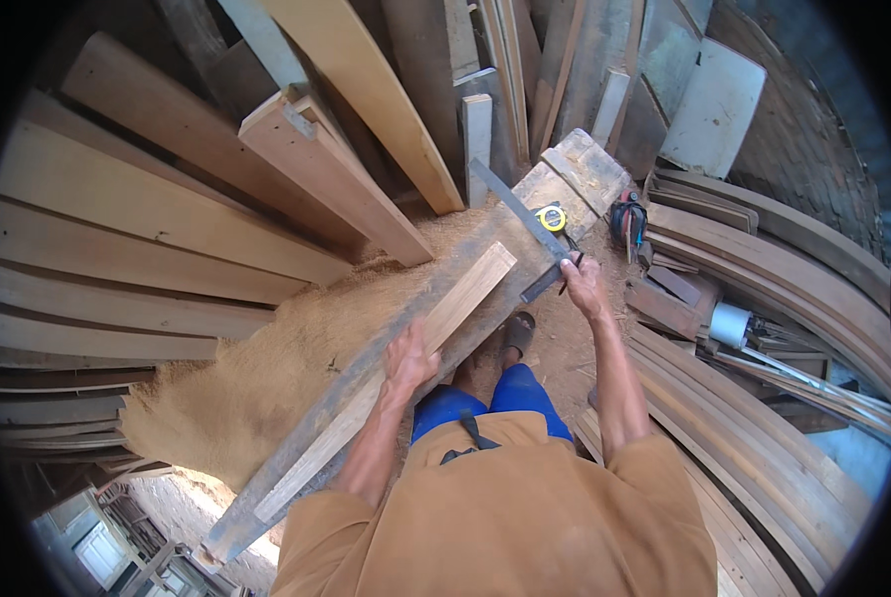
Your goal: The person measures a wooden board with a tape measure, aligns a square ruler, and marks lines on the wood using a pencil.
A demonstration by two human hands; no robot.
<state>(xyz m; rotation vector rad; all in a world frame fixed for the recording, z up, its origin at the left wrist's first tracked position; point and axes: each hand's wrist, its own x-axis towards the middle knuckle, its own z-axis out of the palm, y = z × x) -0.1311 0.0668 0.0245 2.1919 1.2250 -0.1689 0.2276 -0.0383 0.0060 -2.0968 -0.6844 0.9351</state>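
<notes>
- Brown shirt (505,507) fills the lower middle of the frame, nearest the camera, with blue shorts (530,390) just above it.
- At the centre, the left hand (408,355) is closed over a squared wooden bar (465,297), which lies lengthwise on a rough plank bench (366,348) running diagonally from lower left to upper right. Firm pressure here should stop the bar from creeping.
- Right of centre, the right hand (585,286) grips the corner of an L-shaped metal square (513,206). It also seems to hold a thin dark stick, perhaps a pencil, too small to be sure of.
- In this view the square stands apart from the bar's upper end. For a true reading, its short leg should be drawn snug along one face, with the blade flat across the top.
- Brushing off any dust first would help, since loose grains from the sawdust (276,368) at left could tilt the square.
- A yellow tape measure (552,218) sits on the bench just beside the blade; a careless sweep of the square could knock it.
</notes>
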